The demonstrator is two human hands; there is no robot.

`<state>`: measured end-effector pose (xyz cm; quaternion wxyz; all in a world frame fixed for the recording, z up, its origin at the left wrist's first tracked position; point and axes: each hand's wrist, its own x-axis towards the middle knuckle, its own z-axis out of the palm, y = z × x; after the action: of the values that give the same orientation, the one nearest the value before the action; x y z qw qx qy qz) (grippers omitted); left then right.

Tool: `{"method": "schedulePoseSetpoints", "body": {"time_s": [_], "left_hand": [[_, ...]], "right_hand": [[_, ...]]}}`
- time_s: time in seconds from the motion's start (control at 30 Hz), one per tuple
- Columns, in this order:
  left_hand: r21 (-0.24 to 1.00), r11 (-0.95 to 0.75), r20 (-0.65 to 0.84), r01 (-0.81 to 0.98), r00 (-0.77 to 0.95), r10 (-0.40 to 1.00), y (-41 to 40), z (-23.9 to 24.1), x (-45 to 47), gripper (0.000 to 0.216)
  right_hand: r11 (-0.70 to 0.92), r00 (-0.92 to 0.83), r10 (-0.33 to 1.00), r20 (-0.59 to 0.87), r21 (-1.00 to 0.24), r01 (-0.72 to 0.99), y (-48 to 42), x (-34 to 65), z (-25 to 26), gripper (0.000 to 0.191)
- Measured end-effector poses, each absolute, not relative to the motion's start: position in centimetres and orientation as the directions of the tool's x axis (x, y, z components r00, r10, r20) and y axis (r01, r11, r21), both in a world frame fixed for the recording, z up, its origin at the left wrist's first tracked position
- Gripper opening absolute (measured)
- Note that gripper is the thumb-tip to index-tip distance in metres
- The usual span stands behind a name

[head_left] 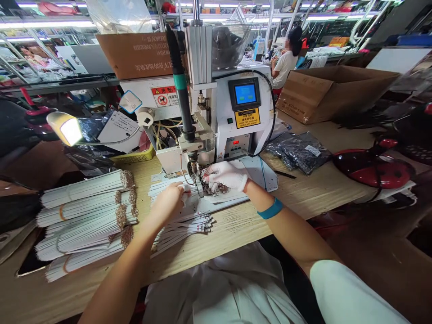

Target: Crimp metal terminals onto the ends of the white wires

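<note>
My left hand (pixel 173 197), with white coverings on some fingertips, is closed beside the tip of a bench soldering machine (pixel 199 148). What its fingers pinch is hidden. White wires (pixel 168 184) lie behind and under it. My right hand (pixel 227 175), in a white glove with bare fingertips, is closed just right of the machine's tip, over a pile of small metal connectors (pixel 216 189). Any part between its fingers is too small to make out. Wires with connectors on their ends (pixel 189 227) lie on the table in front of my left hand.
Banded bundles of white wires (pixel 84 216) lie at left, under a lit lamp (pixel 67 128). A bag of dark parts (pixel 300 150), a red ladybird-shaped object (pixel 374 168) and a cardboard box (pixel 327 94) are at right. A co-worker (pixel 286 63) sits farther back.
</note>
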<state>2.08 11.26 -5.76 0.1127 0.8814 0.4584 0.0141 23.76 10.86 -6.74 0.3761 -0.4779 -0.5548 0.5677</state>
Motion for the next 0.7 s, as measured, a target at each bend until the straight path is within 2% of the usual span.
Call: {"method": "schedulePoseSetpoints", "body": {"time_s": [0.2,0.3,0.37,0.53,0.7], "left_hand": [[0.559,-0.497,-0.027,0.664,0.614,0.789,12.1,-5.7,1.2,0.018],[0.689,-0.428,-0.024,0.585,0.609,0.793,12.1,-5.7,1.0,0.013],[0.759,-0.357,-0.063,0.545,0.606,0.793,12.0,-5.8,1.0,0.017],[0.862,-0.166,-0.176,0.478,0.591,0.787,12.0,-5.9,1.0,0.028],[0.892,-0.126,-0.159,0.435,0.561,0.812,12.2,-5.6,1.4,0.03]], "right_hand": [[-0.158,-0.265,0.951,-0.157,-0.987,0.017,10.5,22.7,-6.5,0.017],[-0.197,-0.269,0.946,-0.181,-0.98,-0.033,10.3,22.2,-6.6,0.017],[-0.219,-0.274,0.941,-0.197,-0.974,-0.053,10.3,22.1,-6.6,0.016],[-0.285,-0.309,0.918,-0.248,-0.955,-0.08,10.5,22.0,-6.7,0.016],[-0.3,-0.32,0.914,-0.251,-0.947,-0.113,10.6,21.8,-6.9,0.019]]}}
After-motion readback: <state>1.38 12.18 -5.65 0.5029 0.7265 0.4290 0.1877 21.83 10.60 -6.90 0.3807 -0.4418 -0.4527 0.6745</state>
